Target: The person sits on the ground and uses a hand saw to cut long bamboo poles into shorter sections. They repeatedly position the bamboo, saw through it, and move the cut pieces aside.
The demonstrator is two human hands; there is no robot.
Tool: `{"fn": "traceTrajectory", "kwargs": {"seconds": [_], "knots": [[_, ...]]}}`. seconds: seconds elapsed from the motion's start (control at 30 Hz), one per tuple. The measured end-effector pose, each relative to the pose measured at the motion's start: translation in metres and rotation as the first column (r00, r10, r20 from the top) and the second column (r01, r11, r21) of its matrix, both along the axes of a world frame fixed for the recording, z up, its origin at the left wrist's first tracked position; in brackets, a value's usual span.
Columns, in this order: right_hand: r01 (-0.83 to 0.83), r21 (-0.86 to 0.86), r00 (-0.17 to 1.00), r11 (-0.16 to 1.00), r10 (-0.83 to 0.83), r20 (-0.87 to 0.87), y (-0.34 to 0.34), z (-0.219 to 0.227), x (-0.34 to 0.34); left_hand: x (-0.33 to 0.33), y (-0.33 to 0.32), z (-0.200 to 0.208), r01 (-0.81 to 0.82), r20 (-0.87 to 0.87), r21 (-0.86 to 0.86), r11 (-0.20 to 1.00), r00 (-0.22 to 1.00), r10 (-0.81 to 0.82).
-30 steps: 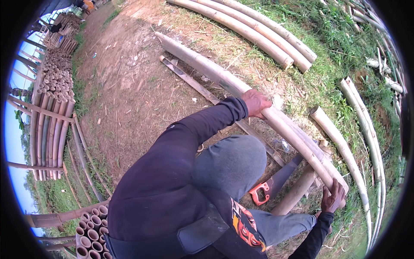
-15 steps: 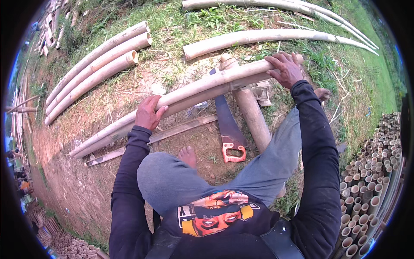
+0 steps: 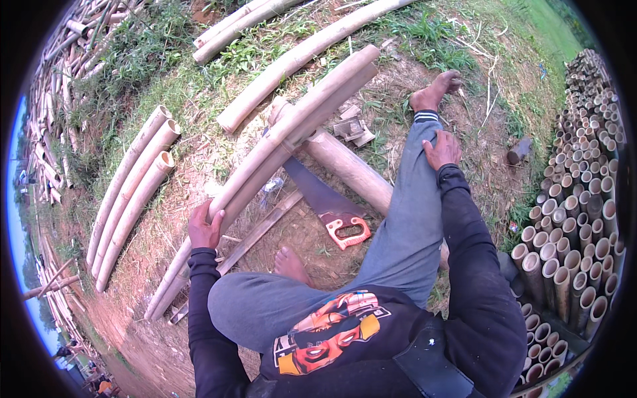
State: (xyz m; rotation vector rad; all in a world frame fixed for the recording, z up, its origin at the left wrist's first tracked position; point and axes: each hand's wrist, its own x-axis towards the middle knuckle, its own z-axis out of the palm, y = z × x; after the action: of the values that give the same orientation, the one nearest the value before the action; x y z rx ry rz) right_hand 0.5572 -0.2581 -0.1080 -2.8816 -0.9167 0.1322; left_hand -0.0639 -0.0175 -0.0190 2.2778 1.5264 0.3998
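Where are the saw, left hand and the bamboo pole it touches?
Saw (image 3: 323, 197), head view, dark blade.
Left hand (image 3: 204, 227), head view, back of hand.
Bamboo pole (image 3: 283, 134), head view, its rounded outer side.

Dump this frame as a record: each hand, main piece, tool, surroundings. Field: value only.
left_hand: left hand gripping the bamboo length toward its lower-left end
right_hand: right hand resting on the right trouser leg, holding nothing visible
main_piece: bamboo length, slanting from upper right to lower left, crossing over a thick bamboo log
tool: handsaw, orange-edged handle toward the person, blade passing beneath the bamboo length
left_side: three bamboo poles lying side by side
right_side: large stack of cut bamboo, open ends showing
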Motion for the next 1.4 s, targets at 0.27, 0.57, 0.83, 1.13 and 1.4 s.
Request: {"fn": "traceTrajectory", "kwargs": {"seconds": [0.27, 0.57, 0.83, 1.13, 1.4], "knots": [[0.141, 0.21, 0.956, 0.968, -0.078, -0.282, -0.011, -0.029, 0.001, -0.002, 0.007, -0.003, 0.048, -0.085, -0.006, 0.999, 0.995, -0.048], [0.642, 0.681, 0.547, 0.351, 0.413, -0.728, 0.091, 0.02, 0.068, -0.084, -0.108, 0.009, 0.423, -0.366, 0.117, 0.898, 0.859, -0.357], [-0.257, 0.581, 0.744, 0.772, 0.542, -0.39, 0.279, -0.001, 0.096, -0.165, -0.214, -0.065, -0.035, -0.287, -0.179, 0.983, 0.958, -0.019], [0.17, 0.682, 0.637, 0.711, 0.449, -0.627, 0.298, -0.027, 0.103, -0.09, -0.069, -0.097, -0.054, 0.432, -0.867, 0.495, -0.577, 0.693], [0.182, 0.579, 0.538, 0.795, 0.412, -0.735, 0.235, 0.038, -0.053, -0.187, -0.041, -0.059, -0.4, 0.581, -0.814, 0.422, -0.562, 0.588]]}}
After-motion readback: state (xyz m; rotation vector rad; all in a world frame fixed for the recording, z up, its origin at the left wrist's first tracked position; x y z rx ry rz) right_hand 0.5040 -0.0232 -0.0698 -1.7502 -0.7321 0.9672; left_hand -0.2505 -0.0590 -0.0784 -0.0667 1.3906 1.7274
